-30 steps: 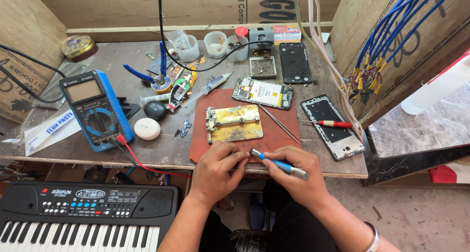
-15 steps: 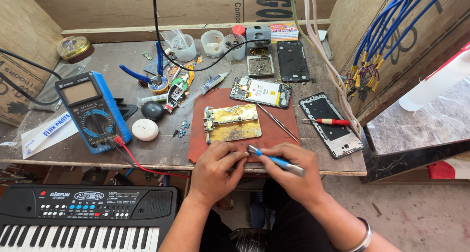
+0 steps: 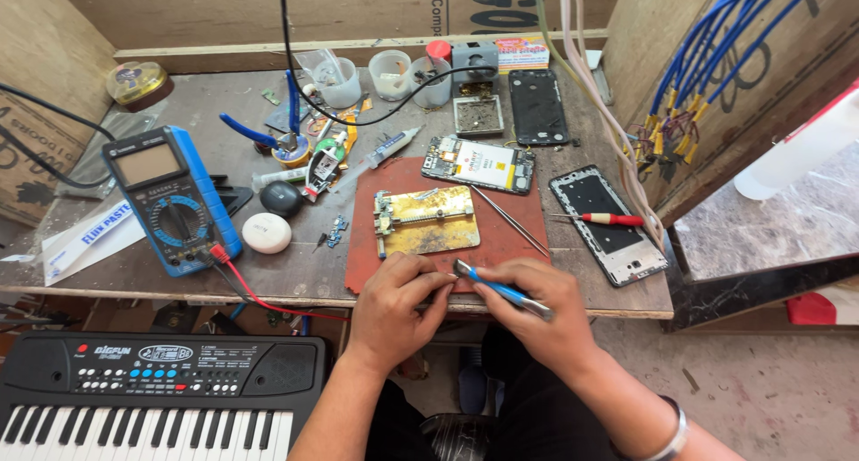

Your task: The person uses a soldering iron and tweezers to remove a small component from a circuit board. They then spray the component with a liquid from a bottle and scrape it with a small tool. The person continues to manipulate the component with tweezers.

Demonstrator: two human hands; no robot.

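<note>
Gripping a blue-handled screwdriver, the right hand is closing its fingers around the handle at the front edge of the wooden workbench, with the metal tip pointing left toward the left hand. That left hand is pinching its thumb and forefinger together right at the tip; whatever small part is sitting between them is too small to identify.

Head view, 1 camera, looking down. Both hands are working just in front of the red-brown work mat, partly over its near edge. On the mat, just beyond the knuckles, a gold-coloured metal plate is lying flat, and a pair of thin tweezers is lying diagonally beside it. An opened phone is resting across the mat's far edge.

To the right of the mat, a phone frame is lying with a red-handled screwdriver across it. A black back cover is lying farther back. To the left, a blue multimeter is sitting with its red lead running along the bench front, and a white round puck is sitting just beside it. Below the bench on the left, a black toy keyboard is showing its white keys. A metal bangle is circling the right wrist.
</note>
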